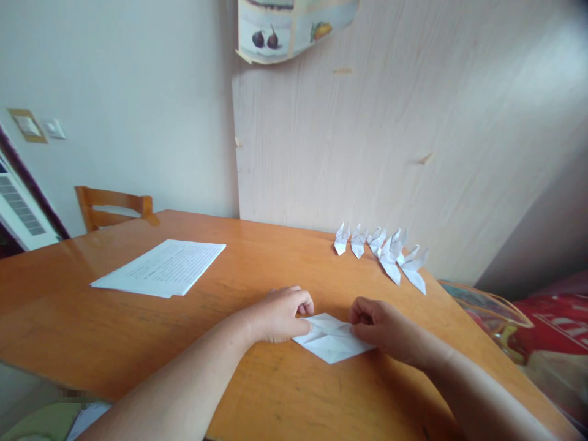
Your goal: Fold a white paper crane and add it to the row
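Observation:
A folded sheet of white paper [331, 350], roughly diamond-shaped with creases, lies on the wooden table between my hands. My left hand [285, 313] grips its left corner, thumb on top and fingers curled. On the opposite corner, my right hand [379, 324] presses with its thumb, its fingers curled in. The undersides of both corners are hidden. Farther back on the right stand several folded paper cranes [389, 260], apart from my hands.
A stack of printed sheets [160, 269] rests on the left of the table [257, 251]. Behind its far left corner is a wooden chair [114, 199]. A wall panel [294, 153] borders the back edge. Red bags [555, 318] lie beyond the right edge.

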Motion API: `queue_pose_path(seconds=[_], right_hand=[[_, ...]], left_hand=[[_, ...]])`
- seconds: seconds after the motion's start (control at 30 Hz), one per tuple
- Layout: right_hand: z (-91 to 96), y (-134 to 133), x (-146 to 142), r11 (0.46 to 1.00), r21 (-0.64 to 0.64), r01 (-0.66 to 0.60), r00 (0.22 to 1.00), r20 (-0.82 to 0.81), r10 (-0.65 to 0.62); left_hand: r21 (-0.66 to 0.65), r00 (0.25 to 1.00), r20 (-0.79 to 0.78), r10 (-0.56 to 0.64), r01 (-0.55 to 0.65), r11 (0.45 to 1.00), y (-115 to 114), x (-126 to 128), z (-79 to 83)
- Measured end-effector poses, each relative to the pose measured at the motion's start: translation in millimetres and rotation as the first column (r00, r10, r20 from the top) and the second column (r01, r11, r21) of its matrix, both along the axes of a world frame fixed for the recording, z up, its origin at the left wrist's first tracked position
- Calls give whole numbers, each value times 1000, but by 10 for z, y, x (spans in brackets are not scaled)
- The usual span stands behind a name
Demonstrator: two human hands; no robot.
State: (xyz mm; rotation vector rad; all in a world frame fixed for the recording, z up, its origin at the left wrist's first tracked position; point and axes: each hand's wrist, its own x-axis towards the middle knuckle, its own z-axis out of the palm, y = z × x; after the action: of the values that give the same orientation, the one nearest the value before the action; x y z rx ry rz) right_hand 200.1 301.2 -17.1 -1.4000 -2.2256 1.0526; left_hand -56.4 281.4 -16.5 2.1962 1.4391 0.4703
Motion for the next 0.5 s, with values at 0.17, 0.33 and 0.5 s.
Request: queue_pose_path(seconds=[0.17,0.33,0.5], right_hand=[[12,-6,-3,1000,15,25,996,-83,-24],[15,13,-1,993,96,68,989,-134,-55],[24,-20,-4,962,254,98,980,-192,-49]], left_hand=[[-103,992,124,4,9,995,8,6,-21],[-149,962,267,61,-21,989,9,28,-23],[-172,929,361,85,-23,985,19,63,21]])
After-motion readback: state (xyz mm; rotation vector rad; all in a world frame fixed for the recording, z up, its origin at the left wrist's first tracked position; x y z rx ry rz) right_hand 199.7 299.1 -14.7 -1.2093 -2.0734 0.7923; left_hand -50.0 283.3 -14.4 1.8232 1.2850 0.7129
